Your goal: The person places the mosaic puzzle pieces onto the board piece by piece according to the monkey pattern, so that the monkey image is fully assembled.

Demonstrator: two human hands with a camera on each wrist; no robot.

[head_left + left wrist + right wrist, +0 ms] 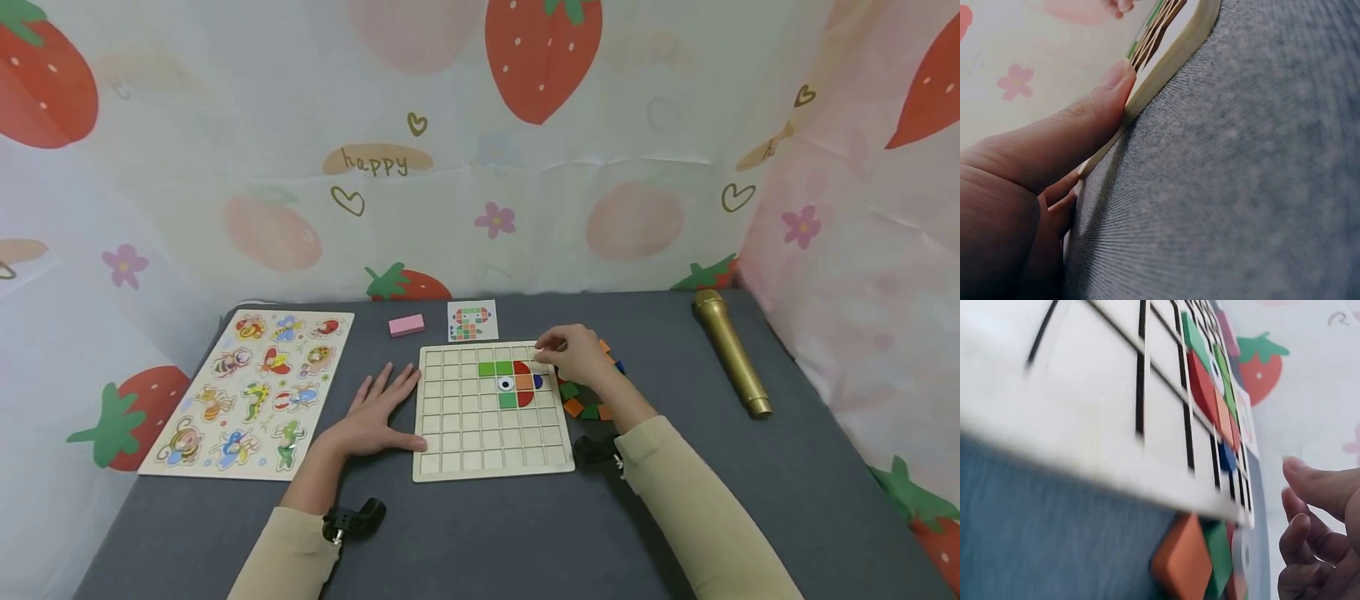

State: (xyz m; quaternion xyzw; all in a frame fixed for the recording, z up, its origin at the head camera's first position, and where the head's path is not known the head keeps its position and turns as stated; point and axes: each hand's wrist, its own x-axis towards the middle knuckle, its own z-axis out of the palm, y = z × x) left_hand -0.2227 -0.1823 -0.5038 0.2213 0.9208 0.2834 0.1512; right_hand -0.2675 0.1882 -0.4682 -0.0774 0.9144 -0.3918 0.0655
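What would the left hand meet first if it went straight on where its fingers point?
Probably the grid board: the left hand has its thumb on that board's left edge.

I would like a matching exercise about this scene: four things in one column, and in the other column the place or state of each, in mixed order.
Things
1. grid board
2. pink block
3. gold microphone
4. animal board

Places or states
A. lies at the far right of the table
B. lies at the far left of the table
C. is touched by the left hand
D. lies just left of the small picture card

Right pairs: 1-C, 2-D, 3-A, 4-B
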